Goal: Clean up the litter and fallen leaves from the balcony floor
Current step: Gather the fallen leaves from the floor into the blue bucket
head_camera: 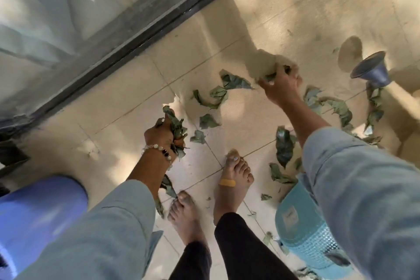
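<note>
The left hand (162, 134), a beaded bracelet (159, 151) at its wrist, had its fingers curled tight round a bunch of leaves (178, 129) held just above the tiled balcony floor (127, 120). The right hand (281, 85) reached farther forward, its grip closed on a few leaves (269, 77) at the floor. More fallen leaves (213, 98) lay scattered on the tiles between and around the two hands, with a large dark leaf (284, 145) near the right forearm and others trailing toward a blue funnel-shaped object (372, 70) at the right. Two bare feet stood below the hands, the right foot (234, 177) bearing an adhesive bandage (227, 182). A turquoise plastic basket (304, 225) sat just beside that foot, and a blue-violet container (38, 216) stood at the lower left.
</note>
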Demonstrator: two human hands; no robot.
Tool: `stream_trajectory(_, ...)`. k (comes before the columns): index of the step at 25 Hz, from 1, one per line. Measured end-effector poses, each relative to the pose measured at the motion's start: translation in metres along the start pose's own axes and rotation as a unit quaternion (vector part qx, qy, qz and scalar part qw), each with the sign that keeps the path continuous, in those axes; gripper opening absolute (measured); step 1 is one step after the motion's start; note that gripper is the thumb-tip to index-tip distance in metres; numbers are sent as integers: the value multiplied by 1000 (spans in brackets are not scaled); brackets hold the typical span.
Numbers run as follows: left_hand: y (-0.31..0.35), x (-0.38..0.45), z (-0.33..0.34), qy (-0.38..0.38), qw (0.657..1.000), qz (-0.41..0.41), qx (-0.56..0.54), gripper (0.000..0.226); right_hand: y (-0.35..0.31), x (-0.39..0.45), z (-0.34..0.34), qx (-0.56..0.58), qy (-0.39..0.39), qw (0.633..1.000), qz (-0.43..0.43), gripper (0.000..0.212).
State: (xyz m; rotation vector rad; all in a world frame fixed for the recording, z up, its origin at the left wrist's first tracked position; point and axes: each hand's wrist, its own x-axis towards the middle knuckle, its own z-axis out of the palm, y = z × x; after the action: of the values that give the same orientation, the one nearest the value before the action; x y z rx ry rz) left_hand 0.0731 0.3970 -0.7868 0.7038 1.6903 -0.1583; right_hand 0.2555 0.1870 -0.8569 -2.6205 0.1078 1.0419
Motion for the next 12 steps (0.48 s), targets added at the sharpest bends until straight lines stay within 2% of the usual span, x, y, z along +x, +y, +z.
stream_trajectory(2, -5, 5, -16, -29, 999, -29, -28, 28, -18, -13, 27, -12, 22, 998, -61, 78)
stream_trajectory(4, -15, 5, -34, -45, 997, -43, -55, 25, -42, -31, 54, -78, -10, 988, -132, 85)
stream_trajectory(7, -23, 7, -49, -50, 996, -44, -56, 27, -68, -54, 88, -174, -65, 963, -196, 97)
stream_trajectory(9, -19, 17, -55, -37, 998, -30, -29, 28, -67, -65, 110, -261, -60, 934, -236, 99)
stream_trajectory(11, -37, 45, -71, 2, 999, -31, -35, 22, -55, -81, 134, -319, -21, 897, -307, 80)
stream_trajectory(12, -43, 69, -81, 65, 996, -57, -31, 15, -48, -89, 142, -314, 12, 879, -359, 63)
